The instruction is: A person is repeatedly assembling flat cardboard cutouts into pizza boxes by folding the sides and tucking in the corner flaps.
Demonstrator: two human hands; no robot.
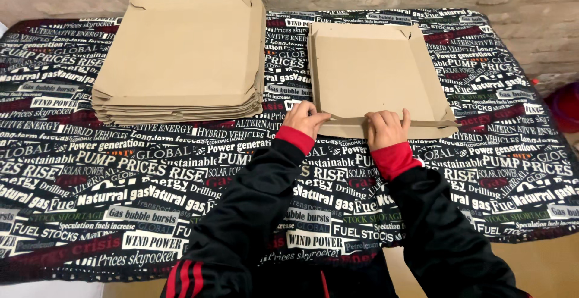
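Head view: the near flap of a cardboard tray (377,75) — lying on the printed cloth (120,171) — is pinched by the left hand (304,119) and pressed by the right hand (385,128); a stack of flat trays (181,57) is seen beside it.

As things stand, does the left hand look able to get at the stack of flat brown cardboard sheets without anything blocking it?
Probably yes. The left hand rests on the near edge of the single brown cardboard tray, and only bare printed tablecloth lies between it and the stack of flat brown cardboard sheets to its left.
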